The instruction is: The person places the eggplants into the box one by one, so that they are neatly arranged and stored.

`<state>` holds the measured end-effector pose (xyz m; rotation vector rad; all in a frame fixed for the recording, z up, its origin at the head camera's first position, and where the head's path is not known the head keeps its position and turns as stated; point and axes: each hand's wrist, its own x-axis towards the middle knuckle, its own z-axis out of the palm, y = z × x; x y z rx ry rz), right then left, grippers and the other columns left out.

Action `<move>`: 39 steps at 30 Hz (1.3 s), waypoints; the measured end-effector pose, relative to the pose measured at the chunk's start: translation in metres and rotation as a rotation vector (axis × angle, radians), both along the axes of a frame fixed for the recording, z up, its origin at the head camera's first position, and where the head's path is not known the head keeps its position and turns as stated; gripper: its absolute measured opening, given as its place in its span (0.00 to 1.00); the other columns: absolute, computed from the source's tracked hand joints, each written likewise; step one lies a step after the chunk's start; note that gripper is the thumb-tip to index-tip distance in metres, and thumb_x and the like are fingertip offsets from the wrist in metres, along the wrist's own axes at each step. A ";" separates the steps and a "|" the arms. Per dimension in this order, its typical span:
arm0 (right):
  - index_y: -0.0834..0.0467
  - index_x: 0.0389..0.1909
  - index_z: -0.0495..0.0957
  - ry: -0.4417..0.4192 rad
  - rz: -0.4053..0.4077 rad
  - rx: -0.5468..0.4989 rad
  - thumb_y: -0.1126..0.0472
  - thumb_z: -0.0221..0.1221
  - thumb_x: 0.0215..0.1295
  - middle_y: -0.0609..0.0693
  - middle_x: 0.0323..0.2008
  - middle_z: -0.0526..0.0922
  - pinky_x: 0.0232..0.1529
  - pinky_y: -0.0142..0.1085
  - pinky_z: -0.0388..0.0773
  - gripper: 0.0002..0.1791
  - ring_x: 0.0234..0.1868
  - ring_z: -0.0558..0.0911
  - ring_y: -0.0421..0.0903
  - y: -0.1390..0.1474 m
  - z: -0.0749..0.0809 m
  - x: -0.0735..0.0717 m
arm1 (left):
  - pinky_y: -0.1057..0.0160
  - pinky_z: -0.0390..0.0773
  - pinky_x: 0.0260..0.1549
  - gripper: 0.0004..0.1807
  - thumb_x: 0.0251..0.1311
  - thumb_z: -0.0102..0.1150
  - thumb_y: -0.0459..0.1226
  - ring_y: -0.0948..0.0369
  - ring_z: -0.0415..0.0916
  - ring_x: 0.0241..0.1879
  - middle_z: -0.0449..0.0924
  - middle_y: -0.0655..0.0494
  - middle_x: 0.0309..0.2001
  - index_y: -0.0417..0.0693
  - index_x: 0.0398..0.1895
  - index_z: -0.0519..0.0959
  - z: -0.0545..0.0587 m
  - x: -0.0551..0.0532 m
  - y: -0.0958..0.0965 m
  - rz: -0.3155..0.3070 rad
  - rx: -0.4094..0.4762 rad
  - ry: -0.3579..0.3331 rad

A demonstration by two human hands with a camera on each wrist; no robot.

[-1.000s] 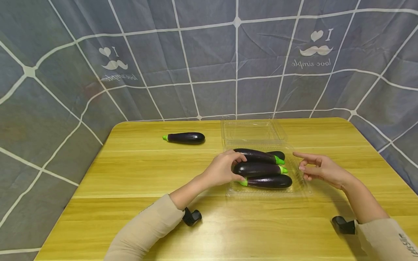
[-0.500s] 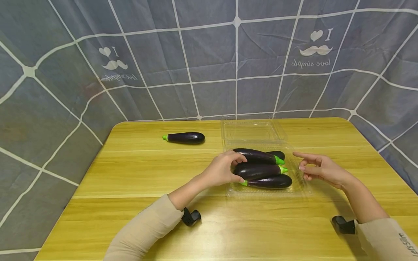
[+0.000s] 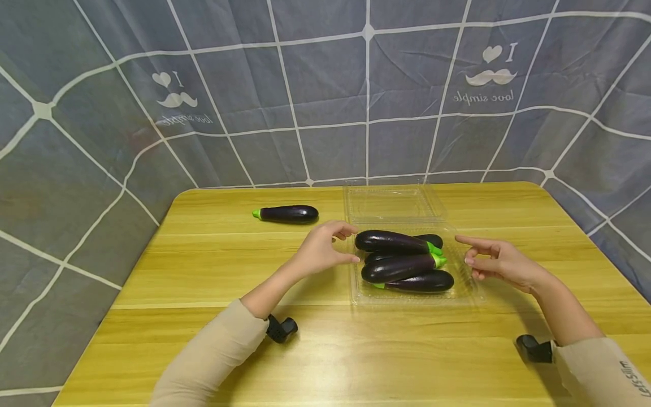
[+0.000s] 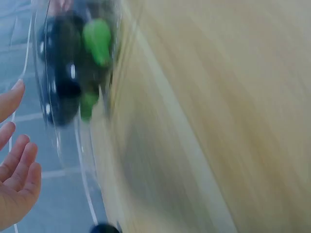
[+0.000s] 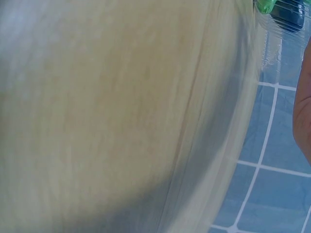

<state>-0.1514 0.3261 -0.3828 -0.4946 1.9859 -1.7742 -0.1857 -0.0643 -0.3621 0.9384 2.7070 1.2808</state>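
Observation:
Several dark purple eggplants (image 3: 402, 268) with green stems lie piled in a clear plastic clamshell container (image 3: 465, 295), its lid (image 3: 391, 204) folded back behind it. My left hand (image 3: 319, 249) is just left of the container, thumb and fingers apart and holding nothing. The left wrist view shows the same hand (image 4: 17, 179) with spread fingers, beside the blurred container. Past the container's right side hovers my right hand (image 3: 500, 264), index finger extended toward it, the other fingers bent, nothing in its grasp. Only an edge of that hand (image 5: 303, 107) shows in the right wrist view.
Another eggplant (image 3: 290, 214) lies alone at the back left of the wooden table (image 3: 203, 282). A grey curtain with white grid lines (image 3: 325, 85) hangs behind and along both sides of the table. A black wrist device (image 3: 281, 328) is strapped at each sleeve.
My left hand has let go of the upper front eggplant and pulled back left, out of the container. That eggplant now rests tilted on the pile. The right hand has stayed put.

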 end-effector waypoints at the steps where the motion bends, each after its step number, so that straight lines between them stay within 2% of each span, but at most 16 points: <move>1: 0.53 0.68 0.62 0.001 0.003 -0.002 0.71 0.50 0.67 0.51 0.36 0.73 0.30 0.31 0.78 0.28 0.28 0.77 0.39 0.000 0.000 0.000 | 0.56 0.74 0.46 0.29 0.42 0.75 0.37 0.56 0.74 0.45 0.78 0.48 0.47 0.41 0.50 0.77 0.000 -0.002 -0.005 0.018 0.013 -0.005; 5: 0.53 0.68 0.62 0.005 0.004 0.003 0.71 0.50 0.67 0.51 0.36 0.73 0.30 0.32 0.78 0.28 0.28 0.77 0.39 0.000 0.001 0.000 | 0.50 0.74 0.45 0.27 0.43 0.74 0.37 0.54 0.74 0.45 0.78 0.48 0.46 0.42 0.50 0.77 0.000 -0.009 -0.023 0.088 0.050 -0.018; 8: 0.55 0.69 0.60 0.004 -0.001 0.014 0.71 0.50 0.68 0.52 0.36 0.73 0.30 0.32 0.78 0.29 0.28 0.77 0.40 0.001 0.001 0.001 | 0.48 0.74 0.45 0.26 0.44 0.73 0.37 0.53 0.74 0.45 0.78 0.49 0.45 0.43 0.49 0.77 0.001 -0.013 -0.036 0.133 0.067 -0.010; 12: 0.58 0.69 0.58 0.002 -0.006 0.025 0.71 0.50 0.68 0.51 0.36 0.73 0.30 0.32 0.78 0.29 0.28 0.76 0.40 0.001 0.001 0.002 | 0.47 0.73 0.47 0.26 0.46 0.72 0.37 0.51 0.73 0.46 0.78 0.45 0.46 0.41 0.50 0.77 0.000 -0.019 -0.053 0.175 0.093 -0.010; 21: 0.59 0.69 0.57 -0.002 0.001 0.019 0.70 0.50 0.68 0.52 0.36 0.73 0.30 0.32 0.78 0.30 0.28 0.76 0.39 0.000 0.001 0.004 | 0.46 0.67 0.51 0.28 0.49 0.70 0.36 0.45 0.69 0.53 0.74 0.40 0.52 0.36 0.54 0.73 -0.003 -0.031 -0.085 0.238 0.217 -0.160; 24: 0.59 0.69 0.57 0.000 0.003 0.015 0.70 0.50 0.68 0.52 0.36 0.73 0.30 0.32 0.78 0.29 0.29 0.76 0.39 0.000 0.001 0.003 | 0.46 0.65 0.52 0.29 0.49 0.70 0.36 0.44 0.68 0.54 0.73 0.39 0.53 0.36 0.55 0.73 -0.002 -0.034 -0.094 0.244 0.234 -0.178; 29: 0.55 0.69 0.60 -0.001 0.001 0.011 0.70 0.49 0.68 0.52 0.36 0.73 0.30 0.32 0.78 0.29 0.29 0.76 0.40 0.001 0.000 0.002 | 0.46 0.65 0.52 0.29 0.50 0.69 0.34 0.44 0.67 0.55 0.72 0.39 0.55 0.37 0.56 0.72 -0.006 -0.041 -0.110 0.271 0.229 -0.161; 35: 0.56 0.69 0.59 -0.002 -0.001 0.009 0.70 0.50 0.68 0.52 0.36 0.73 0.30 0.32 0.78 0.29 0.28 0.76 0.40 0.000 0.001 0.001 | 0.47 0.67 0.50 0.27 0.51 0.68 0.33 0.43 0.67 0.54 0.72 0.38 0.55 0.36 0.56 0.72 -0.014 -0.050 -0.127 0.337 0.217 -0.117; 39: 0.52 0.67 0.62 -0.003 -0.001 0.006 0.70 0.50 0.68 0.52 0.36 0.73 0.30 0.32 0.78 0.28 0.28 0.76 0.40 -0.001 0.002 0.001 | 0.45 0.67 0.51 0.28 0.51 0.67 0.31 0.43 0.65 0.56 0.71 0.38 0.56 0.35 0.57 0.71 -0.018 -0.056 -0.136 0.374 0.191 -0.103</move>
